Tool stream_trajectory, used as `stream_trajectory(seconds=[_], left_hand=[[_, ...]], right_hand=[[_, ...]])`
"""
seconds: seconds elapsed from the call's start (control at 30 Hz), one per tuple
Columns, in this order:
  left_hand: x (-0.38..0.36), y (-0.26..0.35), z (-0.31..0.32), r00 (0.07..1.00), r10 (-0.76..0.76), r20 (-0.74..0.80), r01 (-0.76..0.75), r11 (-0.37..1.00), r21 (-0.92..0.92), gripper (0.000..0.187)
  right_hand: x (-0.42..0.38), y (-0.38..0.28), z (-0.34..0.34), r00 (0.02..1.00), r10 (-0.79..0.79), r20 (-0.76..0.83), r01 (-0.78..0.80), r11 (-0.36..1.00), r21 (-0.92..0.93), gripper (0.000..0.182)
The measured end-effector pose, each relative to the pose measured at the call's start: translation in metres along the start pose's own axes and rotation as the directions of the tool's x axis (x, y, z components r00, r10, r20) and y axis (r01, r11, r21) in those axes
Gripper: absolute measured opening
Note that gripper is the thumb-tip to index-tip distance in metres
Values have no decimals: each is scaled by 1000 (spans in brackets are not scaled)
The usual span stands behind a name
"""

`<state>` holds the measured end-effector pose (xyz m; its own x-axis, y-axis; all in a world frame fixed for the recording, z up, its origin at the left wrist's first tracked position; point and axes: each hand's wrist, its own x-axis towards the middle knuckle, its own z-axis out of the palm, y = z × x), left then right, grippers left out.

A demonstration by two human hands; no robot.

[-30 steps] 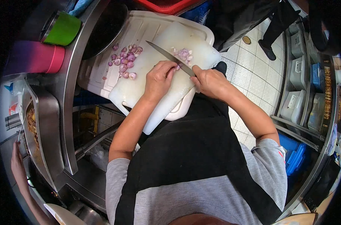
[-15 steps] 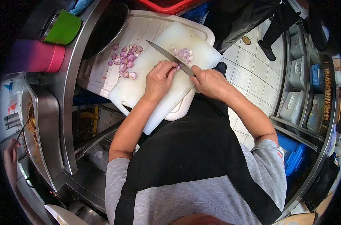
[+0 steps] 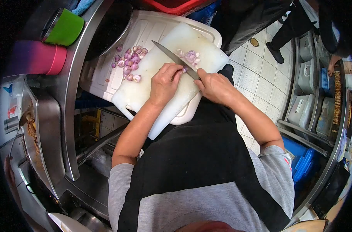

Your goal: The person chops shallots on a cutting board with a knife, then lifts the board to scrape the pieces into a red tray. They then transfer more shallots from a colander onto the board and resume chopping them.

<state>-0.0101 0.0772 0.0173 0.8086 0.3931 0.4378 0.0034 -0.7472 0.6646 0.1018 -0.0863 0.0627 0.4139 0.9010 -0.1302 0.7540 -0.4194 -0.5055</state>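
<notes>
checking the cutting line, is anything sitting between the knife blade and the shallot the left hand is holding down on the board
Nothing visible does. The left hand pins the shallot at its fingertips, and the knife, gripped by the right hand, lies right against it. The sliced pieces sit beyond the blade; the peeled shallots lie off to the left.

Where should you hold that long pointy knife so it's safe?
Probably by the handle, coming from the near right end of the long steel knife. The right hand wraps it there in a full grip, while the bare blade slants away up-left over the white plastic cutting board. The left hand stays beside the blade, on the shallot.
</notes>
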Motion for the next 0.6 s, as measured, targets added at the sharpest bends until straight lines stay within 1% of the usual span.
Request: stream_trajectory(seconds=[0.03,0.07,0.13,0.23,0.37,0.43,0.57,0.6], left_hand=[[0,0,0,1000,2,2,-2,1000,0,15],[0,-1,1,1000,6,-2,-6,1000,3,15],[-1,-1,2,1000,3,-7,-3,1000,3,15],[0,0,1,1000,8,-3,-9,1000,-13,15],[-1,-2,2,1000,5,-18,-5,1000,1,15],[-2,-3,3,1000,2,-20,-2,1000,0,15],[-2,-3,3,1000,3,-29,-3,1000,2,14],[-2,-3,3,1000,4,-29,-4,1000,3,14]], right_hand=[[1,-2,-5,999,12,33,-12,1000,-15,24],[-2,-5,-12,999,14,32,-14,1000,-15,24],[-14,-11,-25,997,39,74,-33,997,-74,24],[-29,-15,-33,989,84,119,-76,995,-71,23],[-21,-9,-9,994,71,83,-68,997,-29,23],[-8,-5,4,999,48,0,-48,999,8,25],[0,-7,-4,999,32,12,-33,999,26,23],[-4,-10,-13,998,41,37,-41,999,-6,23]])
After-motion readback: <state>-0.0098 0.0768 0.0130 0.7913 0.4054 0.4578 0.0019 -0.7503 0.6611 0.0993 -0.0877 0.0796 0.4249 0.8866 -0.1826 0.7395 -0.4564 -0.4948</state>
